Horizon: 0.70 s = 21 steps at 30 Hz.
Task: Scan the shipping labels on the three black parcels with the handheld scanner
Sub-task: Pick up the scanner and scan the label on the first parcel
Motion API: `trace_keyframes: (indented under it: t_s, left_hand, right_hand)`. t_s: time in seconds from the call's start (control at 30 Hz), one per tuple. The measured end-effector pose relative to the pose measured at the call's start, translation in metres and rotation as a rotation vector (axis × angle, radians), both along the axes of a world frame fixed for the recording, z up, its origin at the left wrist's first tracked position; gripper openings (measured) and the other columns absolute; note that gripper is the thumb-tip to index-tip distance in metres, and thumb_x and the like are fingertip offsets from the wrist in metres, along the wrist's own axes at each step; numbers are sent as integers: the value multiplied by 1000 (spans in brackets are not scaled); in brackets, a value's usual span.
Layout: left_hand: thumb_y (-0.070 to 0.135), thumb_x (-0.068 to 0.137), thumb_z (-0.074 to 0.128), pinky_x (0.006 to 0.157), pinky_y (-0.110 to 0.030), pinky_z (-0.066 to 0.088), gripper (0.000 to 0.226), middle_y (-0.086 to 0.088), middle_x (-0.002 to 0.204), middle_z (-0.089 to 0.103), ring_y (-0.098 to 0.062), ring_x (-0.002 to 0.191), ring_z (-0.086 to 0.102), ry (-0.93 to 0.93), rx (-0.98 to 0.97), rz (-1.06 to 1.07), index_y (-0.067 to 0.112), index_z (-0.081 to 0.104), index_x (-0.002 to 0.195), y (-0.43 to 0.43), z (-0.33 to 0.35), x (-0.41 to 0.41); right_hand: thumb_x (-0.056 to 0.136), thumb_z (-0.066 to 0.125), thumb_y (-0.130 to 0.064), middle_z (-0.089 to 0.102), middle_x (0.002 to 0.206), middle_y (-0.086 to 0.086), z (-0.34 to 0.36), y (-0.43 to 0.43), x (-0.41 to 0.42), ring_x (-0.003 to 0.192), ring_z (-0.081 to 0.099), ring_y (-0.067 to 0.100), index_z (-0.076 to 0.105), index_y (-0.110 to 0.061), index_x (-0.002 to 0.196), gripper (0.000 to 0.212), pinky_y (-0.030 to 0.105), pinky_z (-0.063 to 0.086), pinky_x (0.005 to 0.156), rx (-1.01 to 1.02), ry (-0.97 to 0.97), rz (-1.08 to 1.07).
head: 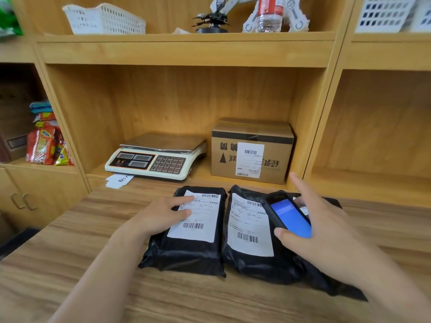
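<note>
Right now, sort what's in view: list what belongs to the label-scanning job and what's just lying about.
For the job: handheld scanner in the right hand; left parcel under the left hand; middle parcel; right parcel, mostly hidden.

Lying about: weighing scale, cardboard box, white basket, snack packets, plastic bottle.

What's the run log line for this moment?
left hand: flat on left parcel | right hand: holding scanner above the parcels | scanner screen: lit blue

The third parcel (326,279) lies mostly hidden under the right hand (326,231) and scanner (289,215), its label barely showing.
</note>
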State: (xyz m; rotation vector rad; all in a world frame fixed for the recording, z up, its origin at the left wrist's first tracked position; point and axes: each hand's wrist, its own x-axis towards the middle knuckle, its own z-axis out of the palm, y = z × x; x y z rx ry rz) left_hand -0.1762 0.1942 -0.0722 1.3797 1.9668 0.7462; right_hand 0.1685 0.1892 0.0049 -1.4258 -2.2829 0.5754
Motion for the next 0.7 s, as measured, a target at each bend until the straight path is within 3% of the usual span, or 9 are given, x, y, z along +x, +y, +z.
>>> trace_keyframes:
  t_s: [0.23,0.37,0.43,0.57,0.7]
  left_hand:
    - [40,90,70,113,-38,35,46,5,152,50,-20,138,46,5,52,60,45,61,135,1,-2,5]
    - [35,93,68,99,-30,36,43,3,150,53,-21,134,48,9,65,90,38,63,135,2,3,5]
    - [36,88,74,105,-33,37,49,2,147,55,-20,132,50,-25,65,86,37,63,135,1,2,5]
    - [41,80,79,110,-41,41,71,14,143,49,-19,128,51,-129,0,-17,57,47,141,-3,4,7]
    - [40,89,73,109,-39,43,49,12,141,53,-15,121,56,-162,-45,-76,59,57,131,-5,7,7]
  right_hand:
    - [81,69,-53,29,158,-18,0,-2,-4,141,28,8,-10,-58,151,106,26,28,89,-1,-43,2]
    - [81,69,-53,29,158,-18,-2,-2,-3,140,28,8,-10,-57,151,106,25,28,89,3,-50,7]
    - [81,68,-53,28,158,-18,-1,-1,-2,140,28,8,-10,-57,151,105,25,28,90,4,-51,8]
    - [81,69,-53,29,158,-18,-1,-1,-3,140,29,8,-9,-58,151,105,26,28,90,-1,-46,9]
    - [80,69,-54,31,157,-18,-3,-1,-4,139,33,9,-9,-58,151,106,26,28,89,5,-54,8]
